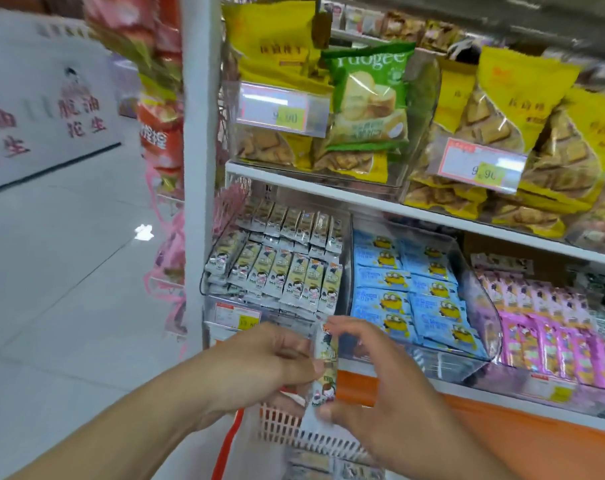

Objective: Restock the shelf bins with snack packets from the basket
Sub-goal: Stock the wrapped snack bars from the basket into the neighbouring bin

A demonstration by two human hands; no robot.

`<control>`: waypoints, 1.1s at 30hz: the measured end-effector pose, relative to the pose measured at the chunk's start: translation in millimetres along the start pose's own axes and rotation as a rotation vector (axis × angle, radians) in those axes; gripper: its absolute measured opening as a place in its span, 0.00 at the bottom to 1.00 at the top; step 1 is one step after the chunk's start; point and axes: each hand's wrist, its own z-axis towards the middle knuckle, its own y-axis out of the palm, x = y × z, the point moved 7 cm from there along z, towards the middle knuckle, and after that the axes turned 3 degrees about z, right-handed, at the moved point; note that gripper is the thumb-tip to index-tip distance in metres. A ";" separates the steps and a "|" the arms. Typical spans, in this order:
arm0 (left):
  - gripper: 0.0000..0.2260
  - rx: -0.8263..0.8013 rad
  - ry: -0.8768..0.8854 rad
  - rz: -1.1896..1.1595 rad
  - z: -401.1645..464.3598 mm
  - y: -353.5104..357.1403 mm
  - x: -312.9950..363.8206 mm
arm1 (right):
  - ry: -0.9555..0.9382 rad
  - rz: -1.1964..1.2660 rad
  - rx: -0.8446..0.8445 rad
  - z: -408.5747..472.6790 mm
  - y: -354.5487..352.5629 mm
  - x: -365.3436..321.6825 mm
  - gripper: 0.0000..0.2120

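Low in the frame's centre, the left hand [273, 362] pinches a slim snack packet [325, 370] upright (cartoon-printed, pale green). The right hand [380, 386] nips its lower edge, other fingers loosely spread. Beneath sits the white basket [287, 427]; above, the matching shelf bin [276, 265].

Two bare forearms come into view from the bottom edge. No sleeve covers either forearm, as far as the picture shows them. The left hand [269, 362] and the right hand [380, 386] wear no glove, no ring and no watch. The fingernails are short and without polish.
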 end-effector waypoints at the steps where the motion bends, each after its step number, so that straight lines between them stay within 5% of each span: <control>1: 0.11 0.017 0.002 0.088 -0.4 -7.7 -0.9 | 0.013 0.007 0.022 4.0 1.9 0.2 0.39; 5: 0.17 0.320 0.136 0.842 -10.1 -61.4 6.2 | 0.054 0.055 0.088 27.6 -0.1 -11.3 0.36; 8: 0.30 0.385 0.045 1.042 -14.9 -94.7 -6.2 | 0.036 0.039 0.111 65.0 -1.2 -30.2 0.31; 13: 0.37 0.212 -0.169 1.095 -19.8 -113.0 -29.8 | 0.046 0.019 0.076 148.2 12.4 -53.2 0.29; 21: 0.39 0.185 -0.192 1.085 -16.9 -112.6 -29.8 | 0.040 -0.077 -0.034 222.7 50.0 -44.8 0.28; 27: 0.37 0.244 -0.161 1.054 -16.8 -110.6 -25.0 | -0.057 -0.058 0.010 200.6 44.9 -46.2 0.28; 33: 0.25 0.313 -0.104 1.090 -20.9 -88.8 -15.2 | -0.236 0.040 0.187 110.1 25.5 -37.8 0.10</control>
